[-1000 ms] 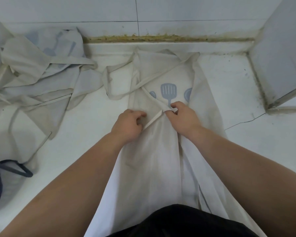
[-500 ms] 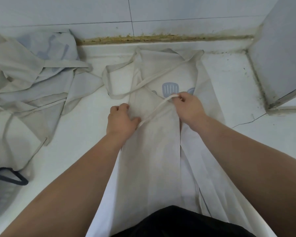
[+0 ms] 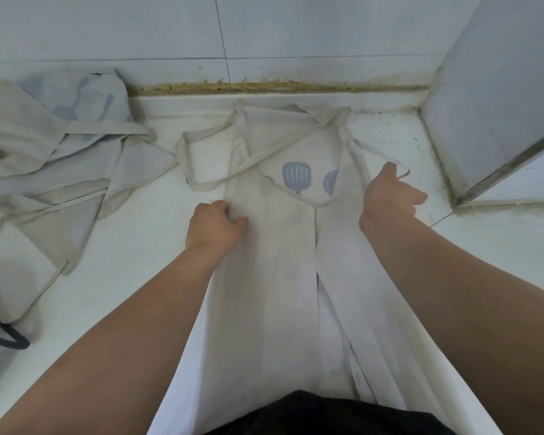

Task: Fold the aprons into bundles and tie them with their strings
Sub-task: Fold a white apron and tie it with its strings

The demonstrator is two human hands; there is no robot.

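Apron (image 3: 264, 277) lies between both hands; left hand (image 3: 215, 226) grips its edge; right hand (image 3: 390, 196) holds its string (image 3: 368, 152).

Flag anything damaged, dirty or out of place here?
Nothing is spilled. Yellow-brown grime lines the wall seam behind the apron, dark specks dot the right corner, and a thin crack runs across the surface beside the right hand, which holds a string. The left hand grips the apron's edge.
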